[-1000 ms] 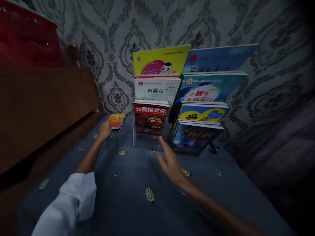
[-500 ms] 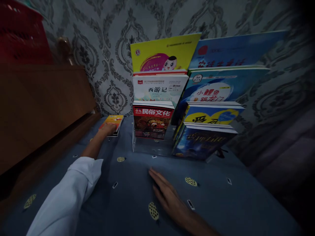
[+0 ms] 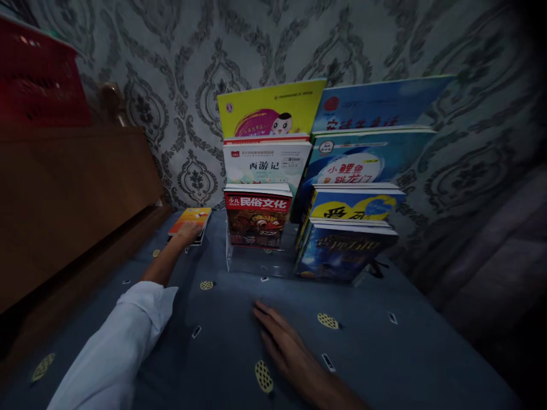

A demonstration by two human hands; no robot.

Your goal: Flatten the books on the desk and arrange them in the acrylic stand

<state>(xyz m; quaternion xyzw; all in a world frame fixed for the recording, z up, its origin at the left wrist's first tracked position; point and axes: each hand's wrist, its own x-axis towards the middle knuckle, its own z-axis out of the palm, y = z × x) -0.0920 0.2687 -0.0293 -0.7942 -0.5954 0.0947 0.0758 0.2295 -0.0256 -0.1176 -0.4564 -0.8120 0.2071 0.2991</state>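
Note:
At the back left, my left hand (image 3: 188,232) reaches onto a small stack of books with an orange cover (image 3: 194,217); its fingertips rest on the top cover, and how they are bent is too small to tell. My right hand (image 3: 282,341) lies on the dark blue patterned cloth (image 3: 231,324) with its fingers extended and nothing in it. Beyond it stands a clear stepped rack (image 3: 260,261) with books in two columns: a red-titled book (image 3: 257,219), a white one (image 3: 265,165) and a yellow one (image 3: 273,108) on the left, blue ones (image 3: 342,253) on the right.
A brown wooden headboard or cabinet (image 3: 77,199) borders the left side, with a red bag (image 3: 40,80) above it. Patterned wallpaper (image 3: 192,114) rises behind the books. A small dark object (image 3: 378,267) lies by the rack's right end.
The view has shifted slightly, so the rack and books appear lower and a little to the left. My left hand stays at the orange book; my right hand remains on the cloth.

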